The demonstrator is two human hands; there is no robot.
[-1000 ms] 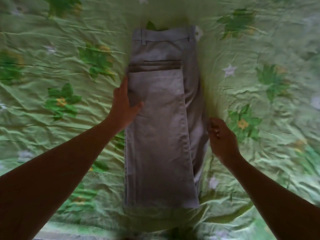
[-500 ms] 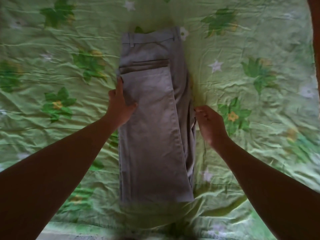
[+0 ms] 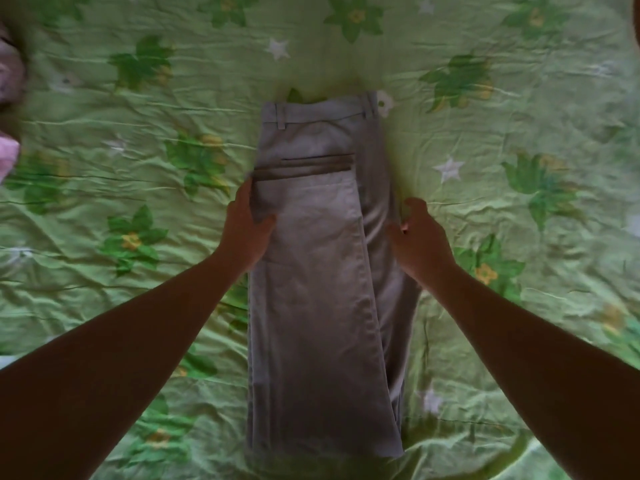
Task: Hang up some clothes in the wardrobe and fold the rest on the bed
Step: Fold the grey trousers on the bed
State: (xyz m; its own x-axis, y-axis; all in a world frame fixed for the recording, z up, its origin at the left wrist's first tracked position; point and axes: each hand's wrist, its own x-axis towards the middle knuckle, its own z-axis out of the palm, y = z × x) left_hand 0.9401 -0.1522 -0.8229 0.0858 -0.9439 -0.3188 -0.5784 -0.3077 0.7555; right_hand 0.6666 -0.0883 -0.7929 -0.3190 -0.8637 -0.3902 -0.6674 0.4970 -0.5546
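Change since the earlier frames: my view has tipped further up the bed, so the trousers sit lower in the picture. The right hand has worked up the right edge toward the waistband. The left hand holds the same spot.

Item 1, trousers (image 3: 318,271): grey, lying flat on the bed and folded lengthwise, with the waistband (image 3: 322,112) at the far end. The leg end is doubled back up over the seat, and its hem lies just below the slit of the back pocket (image 3: 317,160). The fold itself is nearest me.

Item 2, left hand (image 3: 247,233): flat on the left edge of the trousers, just below the hem. The fingers are straight and together, and the thumb is spread onto the cloth. It presses and grips nothing.

Item 3, right hand (image 3: 420,244): at the right edge of the trousers, about level with the left hand. The fingers are curled and the thumb points toward the cloth. I cannot tell whether it pinches the edge or only touches it.

Item 4, bedsheet (image 3: 138,282): green and crumpled, printed with flowers and white stars. It lies under everything listed.

Item 5, pink cloth (image 3: 8,77): at the far left border, blurred and well apart from the trousers. I cannot tell what garment it is.

Both forearms are bare and enter from the lower corners.
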